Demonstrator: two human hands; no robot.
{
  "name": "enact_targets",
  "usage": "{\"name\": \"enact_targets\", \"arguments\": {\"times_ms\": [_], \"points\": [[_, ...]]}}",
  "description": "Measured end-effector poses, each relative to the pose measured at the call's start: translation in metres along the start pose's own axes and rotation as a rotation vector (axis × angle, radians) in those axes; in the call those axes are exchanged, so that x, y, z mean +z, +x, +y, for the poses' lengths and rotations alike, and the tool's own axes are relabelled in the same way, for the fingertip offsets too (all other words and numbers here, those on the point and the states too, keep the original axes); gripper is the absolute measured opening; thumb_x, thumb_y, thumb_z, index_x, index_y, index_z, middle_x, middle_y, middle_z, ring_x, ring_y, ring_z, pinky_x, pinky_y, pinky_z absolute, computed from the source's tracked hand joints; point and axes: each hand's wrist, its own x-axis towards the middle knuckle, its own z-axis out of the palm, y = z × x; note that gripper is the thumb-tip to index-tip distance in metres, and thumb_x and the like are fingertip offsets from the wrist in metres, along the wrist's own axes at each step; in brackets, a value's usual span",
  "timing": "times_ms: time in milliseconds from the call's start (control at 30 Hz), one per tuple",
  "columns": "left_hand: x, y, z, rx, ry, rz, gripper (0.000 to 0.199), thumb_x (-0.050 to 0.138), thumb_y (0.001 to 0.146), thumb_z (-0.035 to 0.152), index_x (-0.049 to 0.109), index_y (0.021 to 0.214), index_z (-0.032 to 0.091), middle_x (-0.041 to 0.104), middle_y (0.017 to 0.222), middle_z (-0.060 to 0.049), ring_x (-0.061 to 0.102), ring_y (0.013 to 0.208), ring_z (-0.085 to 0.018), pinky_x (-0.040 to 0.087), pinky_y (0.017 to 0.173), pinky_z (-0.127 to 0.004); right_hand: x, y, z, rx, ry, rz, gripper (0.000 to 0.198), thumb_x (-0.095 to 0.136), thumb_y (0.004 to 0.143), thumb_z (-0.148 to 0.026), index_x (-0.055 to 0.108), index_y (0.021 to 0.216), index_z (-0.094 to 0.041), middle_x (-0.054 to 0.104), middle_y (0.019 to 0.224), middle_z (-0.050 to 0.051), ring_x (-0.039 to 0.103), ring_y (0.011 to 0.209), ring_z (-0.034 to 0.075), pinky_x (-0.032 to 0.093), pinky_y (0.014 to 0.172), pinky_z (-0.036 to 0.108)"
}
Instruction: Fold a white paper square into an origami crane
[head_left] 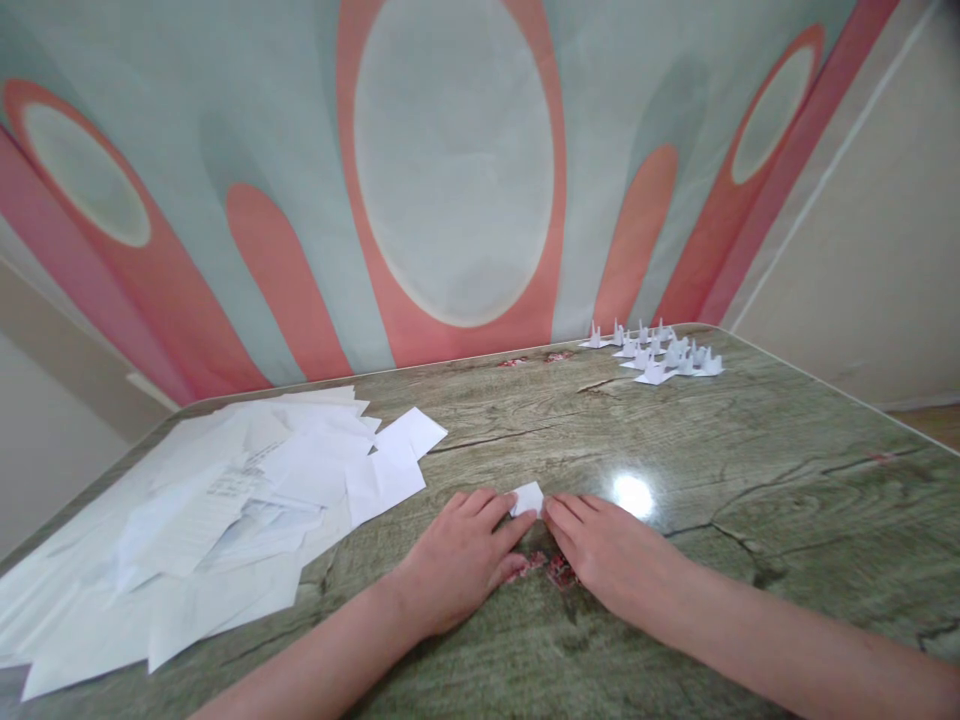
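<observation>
- My left fingers [491, 512] are slightly parted, thumb set apart from them, touching the left side of a small folded paper [528, 499].
- My right fingers [566, 515] lie close together, touching its right edge; my thumb is hidden, so I cannot tell whether they pinch.
- The paper sits on the counter [517, 440], between my hands.
- One corner points away from me; covered edges hide its long axis.

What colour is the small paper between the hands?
The small paper is white, best seen in the head view.
</observation>
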Motion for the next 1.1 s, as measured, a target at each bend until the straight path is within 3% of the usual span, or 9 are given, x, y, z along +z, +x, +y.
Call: {"name": "enact_targets", "arguments": {"times_ms": [233, 600, 1100], "points": [[-0.002, 0.001, -0.003, 0.013, -0.007, -0.001, 0.038, 0.038, 0.090, 0.043, 0.044, 0.125, 0.027, 0.051, 0.116, -0.005, 0.045, 0.106, -0.023, 0.033, 0.088, -0.036, 0.004, 0.000, 0.001, 0.010, 0.020, 0.025, 0.025, 0.053, 0.072, -0.005, 0.063, 0.095, -0.007, 0.062, 0.094, 0.013, 0.057, 0.083, 0.024, 0.049, 0.068, 0.035], [-0.004, 0.000, -0.008, 0.034, -0.037, 0.008, 0.037, 0.039, 0.091, 0.040, 0.045, 0.125, 0.028, 0.054, 0.111, -0.004, 0.046, 0.101, -0.022, 0.032, 0.085, -0.035, 0.011, -0.004, -0.006, 0.027, -0.006, 0.062, 0.038, 0.045, 0.075, -0.005, 0.057, 0.110, -0.001, 0.060, 0.109, 0.019, 0.056, 0.097, 0.029, 0.051, 0.077, 0.039], [-0.001, -0.002, -0.009, 0.045, 0.027, 0.009, 0.038, 0.041, 0.090, 0.041, 0.047, 0.121, 0.021, 0.056, 0.116, -0.004, 0.046, 0.106, -0.022, 0.029, 0.089, -0.035, 0.001, 0.000, 0.000, 0.031, 0.067, -0.029, 0.032, 0.052, 0.074, -0.005, 0.061, 0.104, -0.008, 0.061, 0.105, 0.014, 0.057, 0.093, 0.025, 0.052, 0.073, 0.036]]}}
